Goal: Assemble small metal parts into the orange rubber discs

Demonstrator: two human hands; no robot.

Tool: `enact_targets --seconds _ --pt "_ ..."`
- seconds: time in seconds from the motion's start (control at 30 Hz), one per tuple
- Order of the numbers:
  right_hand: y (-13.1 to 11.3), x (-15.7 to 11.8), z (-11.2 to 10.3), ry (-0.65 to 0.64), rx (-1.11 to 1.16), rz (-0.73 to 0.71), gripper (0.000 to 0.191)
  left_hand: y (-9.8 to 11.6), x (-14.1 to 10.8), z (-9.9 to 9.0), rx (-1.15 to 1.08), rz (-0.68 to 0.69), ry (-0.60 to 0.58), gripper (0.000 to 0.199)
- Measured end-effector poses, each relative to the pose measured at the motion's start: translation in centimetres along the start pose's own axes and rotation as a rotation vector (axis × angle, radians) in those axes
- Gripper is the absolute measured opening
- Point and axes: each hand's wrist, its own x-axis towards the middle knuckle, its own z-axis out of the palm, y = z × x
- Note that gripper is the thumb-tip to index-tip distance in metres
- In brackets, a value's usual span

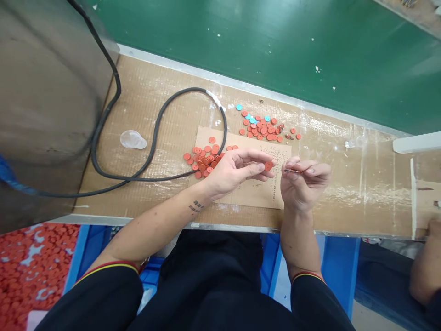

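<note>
Between the fingertips of my left hand is a round red disc, held above a piece of cardboard. My right hand pinches a small, thin reddish-brown piece, a short gap to the right of the disc. A pile of red discs lies beside my left wrist, partly hidden by the hand. Beyond my hands a second group of red discs is spread out, with a few blue discs among them. Tiny dark specks dot the cardboard.
A black cable loops over the left of the table, near a clear plastic lid. A metal housing stands far left. Blue bins and many red discs are below the edge. Another person's arm is at right.
</note>
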Motion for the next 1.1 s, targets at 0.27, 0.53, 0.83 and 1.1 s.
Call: enact_targets --seconds 0.27,0.53,0.83,1.1 --pt "-0.2 -0.4 0.0 0.024 -0.155 -0.044 0.021 -0.3 0.1 0.0 0.033 0.005 -0.011 0.034" --pt "-0.7 -0.5 0.6 0.026 -0.254 -0.092 0.017 -0.4 0.0 0.0 0.023 -0.025 0.009 0.046" --pt "-0.8 -0.5 0.8 -0.036 -0.327 -0.172 0.025 -0.2 0.1 0.1 0.041 0.002 0.026 0.039" --pt "-0.7 -0.3 1.0 -0.048 -0.401 -0.237 0.023 -0.5 0.1 0.0 0.060 -0.015 0.038 0.040"
